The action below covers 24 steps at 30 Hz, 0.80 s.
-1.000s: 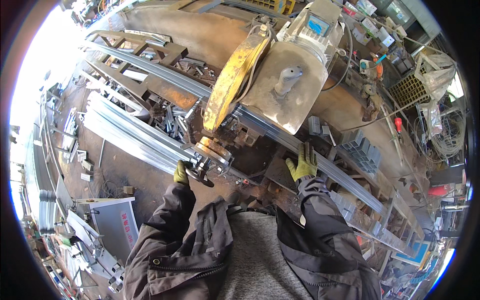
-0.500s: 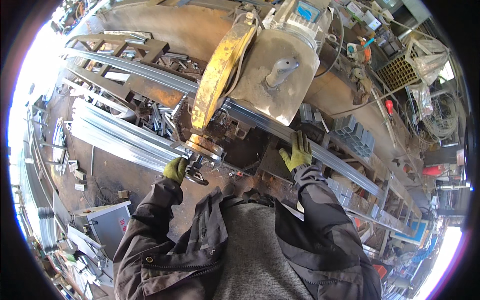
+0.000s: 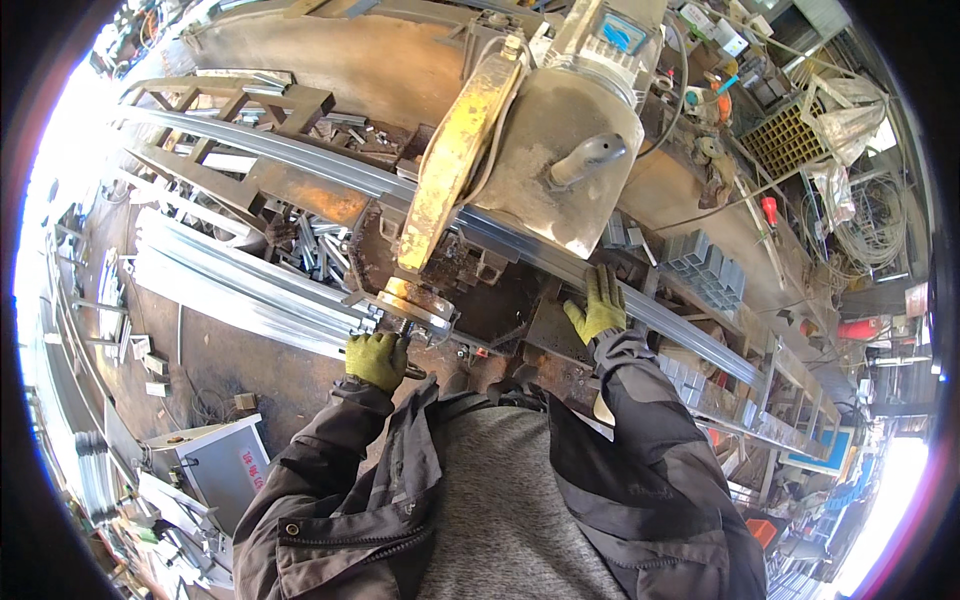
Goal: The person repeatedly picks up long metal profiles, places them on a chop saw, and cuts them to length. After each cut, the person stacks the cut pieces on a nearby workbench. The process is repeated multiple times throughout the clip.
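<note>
My gloved left hand (image 3: 377,361) is closed around the handle of a vise crank (image 3: 411,371), which it mostly covers. Just beyond it sits the vise's screw block (image 3: 415,309). Flat on the long steel profiles (image 3: 665,318) lies my gloved right hand (image 3: 600,305), fingers stretched out. These profiles run beneath a large cut-off saw with a worn yellow blade guard (image 3: 455,165) and a dusty grey motor housing (image 3: 565,150). The guard hangs above the profiles; the blade's lower edge is hidden.
Shiny metal strips (image 3: 230,280) lie in a bundle at left. Short offcuts (image 3: 320,245) are heaped beside the saw. Square tubes (image 3: 705,265) are stacked right of the motor. A grey metal cabinet (image 3: 225,465) stands at lower left. A cable (image 3: 683,90) loops by the motor.
My left hand has moved slightly right and nearer to me while turning the crank handle. My right hand stays on the profiles. The view has shifted a little.
</note>
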Each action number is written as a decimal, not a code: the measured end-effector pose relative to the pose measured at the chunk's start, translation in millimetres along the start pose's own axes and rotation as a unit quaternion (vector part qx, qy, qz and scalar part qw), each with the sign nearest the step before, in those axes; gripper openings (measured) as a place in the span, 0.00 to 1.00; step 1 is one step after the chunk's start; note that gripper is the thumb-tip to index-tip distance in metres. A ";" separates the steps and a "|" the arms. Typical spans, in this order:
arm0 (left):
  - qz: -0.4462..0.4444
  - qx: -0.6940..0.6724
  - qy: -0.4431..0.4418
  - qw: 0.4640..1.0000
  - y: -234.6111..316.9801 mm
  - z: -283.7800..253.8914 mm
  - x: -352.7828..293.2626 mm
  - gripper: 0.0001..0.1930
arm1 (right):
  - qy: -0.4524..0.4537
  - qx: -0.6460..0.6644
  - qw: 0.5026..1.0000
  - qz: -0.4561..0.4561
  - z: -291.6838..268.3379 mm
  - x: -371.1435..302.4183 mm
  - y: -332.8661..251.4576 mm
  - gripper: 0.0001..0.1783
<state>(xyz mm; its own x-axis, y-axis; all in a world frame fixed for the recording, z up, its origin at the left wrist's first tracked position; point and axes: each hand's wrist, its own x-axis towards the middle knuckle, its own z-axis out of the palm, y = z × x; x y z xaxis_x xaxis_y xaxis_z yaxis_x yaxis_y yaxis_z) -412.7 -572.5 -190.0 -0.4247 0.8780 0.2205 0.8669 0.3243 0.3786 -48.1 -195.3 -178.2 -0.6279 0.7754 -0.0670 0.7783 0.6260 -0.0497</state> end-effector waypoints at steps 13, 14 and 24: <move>-0.018 -0.020 0.033 0.999 5.3 1.1 -5.5 0.10 | -0.036 -0.009 0.999 0.019 -5.8 2.9 -1.6 0.59; -0.017 -0.027 0.038 0.999 4.8 1.9 -5.6 0.09 | -0.017 0.009 1.000 0.015 -6.1 2.3 -3.2 0.58; -0.005 -0.019 0.031 0.999 -4.2 15.3 -9.7 0.11 | 0.065 0.080 0.994 -0.026 6.6 -97.8 -46.3 0.50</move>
<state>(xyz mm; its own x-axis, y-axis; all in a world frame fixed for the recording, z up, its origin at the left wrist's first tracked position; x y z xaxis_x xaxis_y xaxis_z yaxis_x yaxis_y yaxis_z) -408.2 -576.9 -207.5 -0.4499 0.8510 0.2710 0.8525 0.3188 0.4142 -22.7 -300.7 -175.9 -0.6545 0.7529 0.0692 0.7286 0.6525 -0.2081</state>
